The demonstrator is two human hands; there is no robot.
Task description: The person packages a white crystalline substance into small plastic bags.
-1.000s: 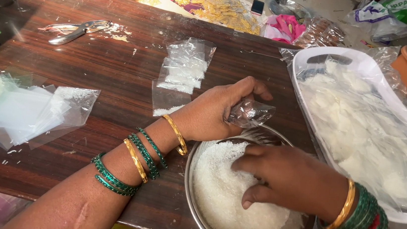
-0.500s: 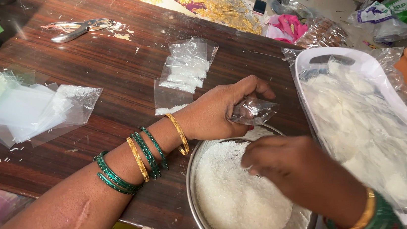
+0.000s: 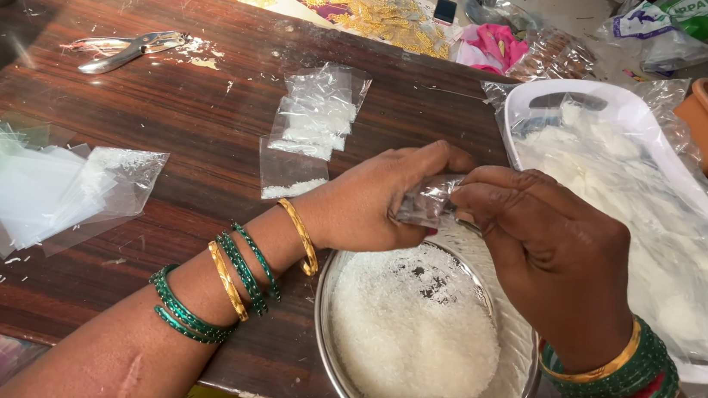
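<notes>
My left hand (image 3: 380, 201) pinches a small clear plastic pouch (image 3: 424, 204) just above the far rim of a round steel plate (image 3: 518, 381) heaped with white grains (image 3: 410, 334). My right hand (image 3: 552, 253) meets it from the right, its fingertips pressed at the pouch's mouth. Whether the right hand carries grains is hidden by the fingers. Both wrists wear green and gold bangles.
A row of small filled clear pouches (image 3: 314, 117) lies on the dark wooden table (image 3: 155, 111) beyond my left hand. Empty clear pouches (image 3: 35, 186) are stacked at the left. A metal hole punch (image 3: 126, 49) lies far left. A white tray (image 3: 614, 107) lined with plastic holds white pieces on the right.
My right hand has lifted out of the grains on the plate and come up to the mouth of the pouch. My left hand has kept the pouch in about the same place.
</notes>
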